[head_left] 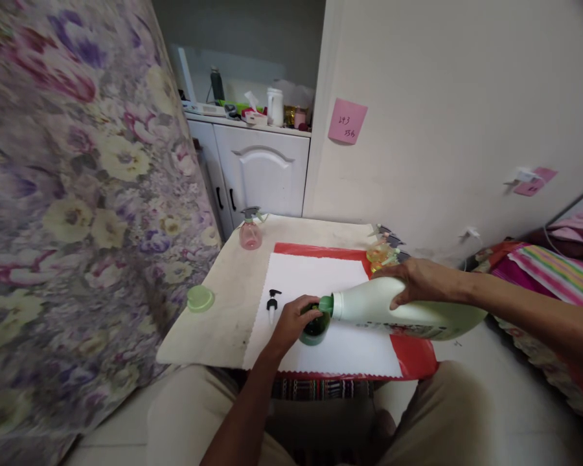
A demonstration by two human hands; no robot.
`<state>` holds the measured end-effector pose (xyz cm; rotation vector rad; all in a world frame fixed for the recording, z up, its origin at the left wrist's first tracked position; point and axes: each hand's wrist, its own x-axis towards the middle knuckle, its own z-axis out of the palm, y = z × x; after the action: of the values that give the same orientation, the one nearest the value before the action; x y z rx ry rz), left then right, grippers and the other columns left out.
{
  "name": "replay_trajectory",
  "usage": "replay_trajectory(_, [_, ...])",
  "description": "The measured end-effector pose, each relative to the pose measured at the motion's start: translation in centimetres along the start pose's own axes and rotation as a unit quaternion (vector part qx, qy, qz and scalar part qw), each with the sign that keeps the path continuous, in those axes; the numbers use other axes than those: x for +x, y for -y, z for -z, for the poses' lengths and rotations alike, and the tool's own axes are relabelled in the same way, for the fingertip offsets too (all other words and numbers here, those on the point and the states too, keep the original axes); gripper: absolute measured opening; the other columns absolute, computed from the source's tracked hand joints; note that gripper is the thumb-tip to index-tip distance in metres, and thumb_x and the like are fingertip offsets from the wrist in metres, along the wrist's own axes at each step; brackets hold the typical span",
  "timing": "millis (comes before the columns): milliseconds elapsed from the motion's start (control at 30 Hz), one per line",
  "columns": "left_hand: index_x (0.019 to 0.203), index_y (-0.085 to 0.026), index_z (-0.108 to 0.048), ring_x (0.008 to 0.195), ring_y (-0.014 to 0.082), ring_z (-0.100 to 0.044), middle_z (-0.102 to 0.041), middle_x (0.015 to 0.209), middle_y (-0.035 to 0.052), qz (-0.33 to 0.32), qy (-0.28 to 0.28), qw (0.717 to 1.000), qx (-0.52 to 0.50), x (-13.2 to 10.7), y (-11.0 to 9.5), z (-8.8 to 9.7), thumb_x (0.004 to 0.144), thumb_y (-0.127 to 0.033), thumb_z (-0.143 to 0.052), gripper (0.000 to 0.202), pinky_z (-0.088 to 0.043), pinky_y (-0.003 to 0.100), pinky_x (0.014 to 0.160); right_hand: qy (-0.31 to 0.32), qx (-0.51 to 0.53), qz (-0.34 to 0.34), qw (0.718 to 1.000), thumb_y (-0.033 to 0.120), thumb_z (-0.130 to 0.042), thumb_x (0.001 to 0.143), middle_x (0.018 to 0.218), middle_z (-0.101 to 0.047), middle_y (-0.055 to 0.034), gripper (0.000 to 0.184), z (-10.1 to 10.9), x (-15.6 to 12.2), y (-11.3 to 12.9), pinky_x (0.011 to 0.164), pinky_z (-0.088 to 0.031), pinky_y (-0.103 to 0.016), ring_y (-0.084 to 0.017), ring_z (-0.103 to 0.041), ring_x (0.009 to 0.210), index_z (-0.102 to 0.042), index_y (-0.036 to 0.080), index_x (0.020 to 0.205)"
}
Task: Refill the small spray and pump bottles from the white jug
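Observation:
My right hand (420, 279) grips a large pale green bottle (398, 312) tipped on its side, its green neck (326, 304) pointing left over a small dark green bottle (315, 329). My left hand (294, 321) is wrapped around that small bottle, which stands on a white cloth (315, 285). A black pump head (272, 302) lies on the cloth just left of my left hand.
The cloth lies on a red mat (412, 355) on a small pale table (233, 304). A pink spray bottle (251, 232), a light green cap (200, 298) and a yellow spray bottle (383, 254) stand on the table. Floral fabric hangs left; a white cabinet (265, 171) stands behind.

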<state>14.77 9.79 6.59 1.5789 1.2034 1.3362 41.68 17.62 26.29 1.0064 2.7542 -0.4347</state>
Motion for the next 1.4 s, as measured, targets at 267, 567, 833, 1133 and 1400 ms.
replay_trajectory(267, [0.099,-0.021,-0.07,0.098,0.0222,-0.063,-0.072,0.102,0.0055,0.004,0.001,1.0,0.001,-0.03,-0.32,0.0,0.077,-0.025,-0.064,0.023,-0.046,0.035,0.09,-0.003,-0.002,0.0,1.0,0.05,-0.069,0.072,0.093,-0.074,-0.0018,0.043,0.05,-0.17,-0.05,0.068,-0.049,-0.029,-0.023,-0.067,0.082,-0.064,0.029,0.109])
replay_trajectory(567, [0.099,-0.021,-0.07,0.098,0.0221,-0.063,-0.072,0.102,0.0052,0.003,-0.002,1.0,0.002,0.04,-0.22,-0.01,0.076,-0.026,-0.065,0.024,-0.046,0.035,0.091,-0.002,-0.021,-0.003,1.0,0.048,-0.07,0.07,0.091,-0.074,-0.0022,0.044,0.03,-0.02,-0.2,0.068,-0.049,-0.031,-0.025,-0.067,0.081,-0.064,0.03,0.11])
replay_trajectory(833, [0.101,-0.022,-0.07,0.099,0.0225,-0.063,-0.072,0.103,0.0051,0.003,0.005,1.0,-0.003,0.0,0.02,0.01,0.078,-0.026,-0.064,0.025,-0.046,0.036,0.091,0.0,-0.012,-0.005,1.0,0.048,-0.07,0.071,0.096,-0.074,-0.0032,0.042,0.4,-0.13,0.48,0.071,-0.05,-0.032,-0.027,-0.068,0.086,-0.065,0.028,0.107])
replay_trajectory(1133, [0.1,-0.022,-0.07,0.1,0.0224,-0.063,-0.072,0.103,0.005,0.008,0.002,1.0,0.001,0.02,-0.09,0.06,0.077,-0.025,-0.064,0.024,-0.047,0.035,0.091,-0.002,-0.015,0.0,1.0,0.047,-0.07,0.072,0.098,-0.074,-0.0039,0.043,0.42,-0.14,0.44,0.072,-0.05,-0.033,-0.027,-0.068,0.086,-0.064,0.028,0.11])
replay_trajectory(1400, [0.1,-0.021,-0.07,0.1,0.0227,-0.063,-0.072,0.103,0.0053,0.011,0.003,1.0,0.005,0.06,-0.22,0.21,0.077,-0.024,-0.064,0.024,-0.046,0.035,0.091,-0.003,-0.017,-0.001,1.0,0.043,-0.071,0.071,0.097,-0.074,-0.0044,0.047,0.24,-0.05,0.35,0.071,-0.051,-0.034,-0.027,-0.068,0.084,-0.062,0.028,0.114])
